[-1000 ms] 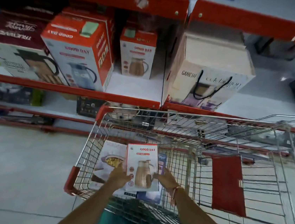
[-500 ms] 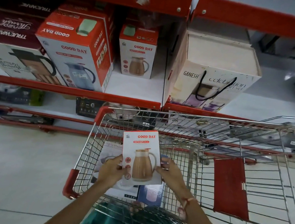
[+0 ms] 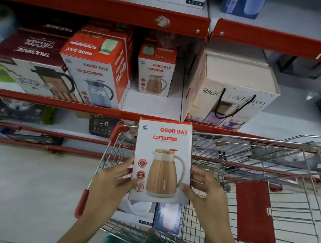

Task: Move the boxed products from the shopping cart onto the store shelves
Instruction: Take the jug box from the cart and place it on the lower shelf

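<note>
A person's 2 bare hands are holding a white-and-red cardboard "GOOD DAY" flask box (image 3: 163,161) upright above the front of the chrome wire shopping cart (image 3: 250,163), printed face toward the camera. The left hand (image 3: 115,178) is pressing on the box's left edge and the right hand (image 3: 206,188) on its right edge, fingers clamped on the lower half so the carton is pinched between the 2 palms. Its long axis is running vertically, top edge level with the red front lip of the middle shelf (image 3: 57,102), which lies up and ahead of the fingers. Both hands are sitting about equally near the shelf; neither is leading.

On that shelf, 1 matching small flask box (image 3: 155,70) is standing set back, with bare white shelf in front of it, between 1 larger red-and-white "GOOD DAY" jug box (image 3: 95,72) on its left and 1 cream "GANESH" gift box with black cord handles (image 3: 233,89) on its right. That gap looks the likely slot, calling for a forward-and-up carry with the box kept upright.

In the cart below the held box, 2 more boxes are showing: 1 white box (image 3: 135,212) and 1 dark blue box (image 3: 166,218). Whether others are lying beneath them cannot be told. 1 red plastic seat flap (image 3: 253,212) is resting in the basket to the right.
</note>
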`<state>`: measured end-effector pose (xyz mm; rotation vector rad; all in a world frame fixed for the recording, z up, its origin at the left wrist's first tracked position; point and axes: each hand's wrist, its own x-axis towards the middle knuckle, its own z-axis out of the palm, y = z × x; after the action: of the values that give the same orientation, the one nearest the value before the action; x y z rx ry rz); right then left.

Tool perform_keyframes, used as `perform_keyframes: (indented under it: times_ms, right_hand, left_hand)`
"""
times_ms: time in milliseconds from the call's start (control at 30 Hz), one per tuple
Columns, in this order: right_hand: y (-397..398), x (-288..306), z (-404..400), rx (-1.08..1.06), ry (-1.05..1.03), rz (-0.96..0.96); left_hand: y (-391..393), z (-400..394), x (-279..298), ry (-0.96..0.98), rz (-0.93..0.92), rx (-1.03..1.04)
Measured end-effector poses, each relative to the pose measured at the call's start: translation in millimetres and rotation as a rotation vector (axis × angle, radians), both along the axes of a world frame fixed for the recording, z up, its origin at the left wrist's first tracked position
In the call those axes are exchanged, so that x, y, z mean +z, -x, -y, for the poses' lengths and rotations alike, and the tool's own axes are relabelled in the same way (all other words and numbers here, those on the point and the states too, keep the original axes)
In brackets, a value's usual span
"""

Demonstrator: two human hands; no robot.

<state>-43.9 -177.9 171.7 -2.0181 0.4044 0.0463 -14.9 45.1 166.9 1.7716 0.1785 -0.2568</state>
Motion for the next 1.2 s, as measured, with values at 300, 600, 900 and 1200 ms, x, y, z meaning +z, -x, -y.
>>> perform_keyframes:
  times_ms: [300,600,900,1200]
  right_hand:
    - [-18.0,-6.1,-14.1,-0.045,0.078,0.027]
    - [-142.8,-19.7,-34.8,-0.123,0.301,0.278]
    - [-251.9,-47.1,-40.1,-0.031,0.398,0.278]
    - [-267.2,-83.1,-36.2,0.081,0.442,0.170]
  left_hand:
    - [-16.9,-2.1,-10.9,-0.177,0.077,0.064]
    - [-136.5,6.5,-12.9,-0.526,0.390,0.193]
    - [-242.4,6.7,-42.1,-0.547,0.375,0.217]
    - [-259.8,7.5,-81.8,-0.673,0.294,0.170]
